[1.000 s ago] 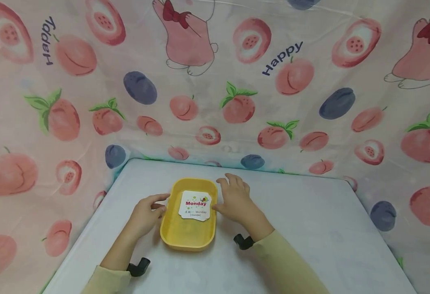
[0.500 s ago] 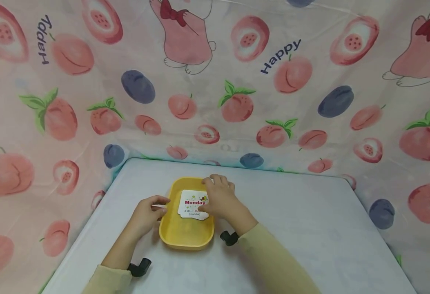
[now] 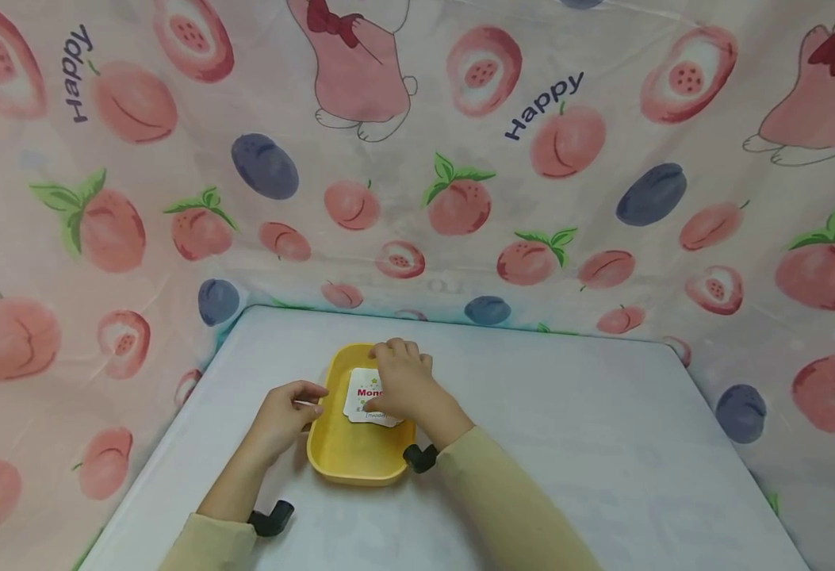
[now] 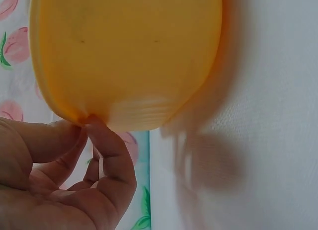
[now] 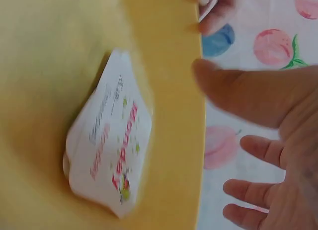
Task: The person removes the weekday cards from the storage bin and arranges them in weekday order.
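A: Principal item?
B: One card stack [image 3: 358,396], white, edges uneven, the top card printed "Monday" in red. It lies inside the yellow tray [image 3: 356,454], at the lower centre of the head view.
A: Hands?
B: Left hand [image 3: 279,419], at the tray's left side: thumb and a finger pinch the rim. Right hand [image 3: 408,385], over the tray's upper right, hiding part of the cards: fingers loosely spread, nothing held. Whether its thumb touches the tray cannot be told.
A: Wrists?
B: Left sleeve [image 3: 212,546] at lower left, right sleeve [image 3: 517,507] at lower centre-right, both pale yellow; one black fitting [image 3: 272,519] by the left wrist, a second by the right.
A: Surroundings?
B: White table [image 3: 574,444], across the lower part. Fabric backdrop [image 3: 388,170], upper part: printed peaches, dark blue fruit, "Happy", pink-clad animals with red bows.
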Demonstrator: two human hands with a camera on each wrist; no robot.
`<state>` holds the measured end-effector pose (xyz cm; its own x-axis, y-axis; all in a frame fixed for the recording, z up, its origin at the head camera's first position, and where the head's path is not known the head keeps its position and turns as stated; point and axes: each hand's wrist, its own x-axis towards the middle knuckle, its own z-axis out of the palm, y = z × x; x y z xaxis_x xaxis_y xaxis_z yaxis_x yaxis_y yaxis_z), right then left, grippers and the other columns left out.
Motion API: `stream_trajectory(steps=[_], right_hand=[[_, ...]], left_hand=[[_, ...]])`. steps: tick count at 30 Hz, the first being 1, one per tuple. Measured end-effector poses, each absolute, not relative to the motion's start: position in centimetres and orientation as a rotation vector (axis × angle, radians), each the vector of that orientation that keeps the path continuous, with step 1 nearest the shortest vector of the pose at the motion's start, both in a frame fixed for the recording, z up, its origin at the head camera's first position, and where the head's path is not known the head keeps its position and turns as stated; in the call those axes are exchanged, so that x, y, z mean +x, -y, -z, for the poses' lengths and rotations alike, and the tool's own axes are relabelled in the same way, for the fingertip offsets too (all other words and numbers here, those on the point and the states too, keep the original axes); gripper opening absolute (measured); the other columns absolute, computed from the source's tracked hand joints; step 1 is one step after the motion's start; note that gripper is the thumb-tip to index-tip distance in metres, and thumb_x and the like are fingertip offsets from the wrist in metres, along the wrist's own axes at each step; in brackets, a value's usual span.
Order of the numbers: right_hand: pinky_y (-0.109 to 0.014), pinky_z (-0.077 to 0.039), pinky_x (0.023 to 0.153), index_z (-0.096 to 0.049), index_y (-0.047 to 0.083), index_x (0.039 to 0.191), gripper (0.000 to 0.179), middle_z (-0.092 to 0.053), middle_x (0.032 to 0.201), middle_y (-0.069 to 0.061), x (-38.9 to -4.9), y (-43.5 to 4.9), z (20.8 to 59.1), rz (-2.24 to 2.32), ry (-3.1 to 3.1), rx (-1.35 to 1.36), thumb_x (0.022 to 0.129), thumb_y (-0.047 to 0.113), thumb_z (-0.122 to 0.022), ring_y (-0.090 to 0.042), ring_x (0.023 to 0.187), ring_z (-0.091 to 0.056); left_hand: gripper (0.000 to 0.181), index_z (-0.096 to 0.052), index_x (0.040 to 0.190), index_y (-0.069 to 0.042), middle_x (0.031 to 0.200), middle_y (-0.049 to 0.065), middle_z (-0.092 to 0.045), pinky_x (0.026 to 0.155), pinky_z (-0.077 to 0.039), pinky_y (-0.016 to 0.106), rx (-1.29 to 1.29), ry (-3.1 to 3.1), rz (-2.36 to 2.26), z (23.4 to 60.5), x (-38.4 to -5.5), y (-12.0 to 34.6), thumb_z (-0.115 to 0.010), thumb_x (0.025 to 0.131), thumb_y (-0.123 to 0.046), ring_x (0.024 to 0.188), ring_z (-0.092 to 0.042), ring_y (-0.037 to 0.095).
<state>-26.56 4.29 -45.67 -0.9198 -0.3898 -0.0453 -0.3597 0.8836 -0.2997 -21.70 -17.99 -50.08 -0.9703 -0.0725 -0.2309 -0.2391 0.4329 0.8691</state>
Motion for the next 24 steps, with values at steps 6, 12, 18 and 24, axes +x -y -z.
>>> stream_trajectory(steps=[6,12,18,24], right_hand=[[-0.058,-0.037,0.116,-0.049,0.023,0.149,0.085,-0.047,0.155,-0.008,-27.1,-3.3,46.3,0.463,-2.912,-0.590,0.081,0.049,-0.093,-0.032,0.143,-0.041],[-0.058,-0.036,0.117,-0.049,0.024,0.150,0.086,-0.049,0.151,-0.007,-27.5,-2.3,46.9,0.433,-2.889,-0.570,0.081,0.048,-0.094,-0.032,0.142,-0.042],[-0.058,-0.034,0.120,-0.048,0.026,0.151,0.088,-0.049,0.152,-0.008,-27.6,-1.4,46.9,0.390,-2.852,-0.528,0.079,0.043,-0.097,-0.033,0.146,-0.041],[-0.057,-0.034,0.120,-0.044,0.028,0.155,0.093,-0.047,0.154,-0.008,-27.5,-0.9,47.2,0.330,-2.829,-0.511,0.080,0.036,-0.097,-0.031,0.144,-0.041]], left_hand=[[0.030,-0.071,0.131,-0.006,0.123,0.016,-0.064,0.086,-0.065,0.034,-0.309,-2.491,-1.580,50.0,-21.7,17.9,-0.066,0.102,-0.002,0.102,-0.066,0.027],[0.030,-0.070,0.131,-0.005,0.119,0.014,-0.062,0.083,-0.064,0.031,-0.318,-2.457,-1.607,49.9,-21.8,17.9,-0.066,0.102,-0.001,0.099,-0.064,0.027],[0.029,-0.071,0.129,-0.003,0.115,0.014,-0.062,0.079,-0.061,0.030,-0.301,-2.436,-1.637,50.0,-21.8,18.2,-0.066,0.101,0.001,0.094,-0.062,0.024],[0.028,-0.071,0.129,-0.003,0.114,0.014,-0.063,0.078,-0.059,0.030,-0.283,-2.431,-1.643,50.2,-22.0,18.3,-0.066,0.101,0.000,0.094,-0.060,0.023]])
